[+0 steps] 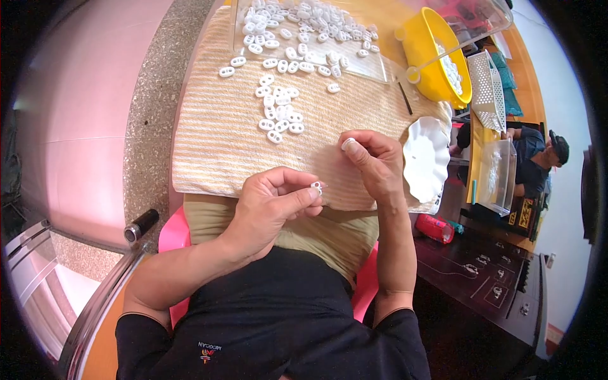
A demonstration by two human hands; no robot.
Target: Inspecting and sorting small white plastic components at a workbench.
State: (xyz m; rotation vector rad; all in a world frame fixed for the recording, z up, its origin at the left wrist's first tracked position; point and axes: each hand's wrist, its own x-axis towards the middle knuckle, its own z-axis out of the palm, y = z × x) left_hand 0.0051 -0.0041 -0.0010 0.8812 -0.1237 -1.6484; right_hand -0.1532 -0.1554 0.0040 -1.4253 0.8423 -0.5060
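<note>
Now the left hand pinches a two-holed white plastic oval, long axis unclear, left and bodyward of the right hand, whose fingertips pinch a white bit.

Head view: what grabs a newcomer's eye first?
Likely the bright yellow tub at upper right, then the many small white two-holed pieces at top centre and on the striped towel. Centre frame, the left hand pinches one such piece; the scalloped white dish sits to the right.

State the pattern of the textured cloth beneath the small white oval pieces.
The textured cloth has cream-and-tan stripes; head view.
</note>
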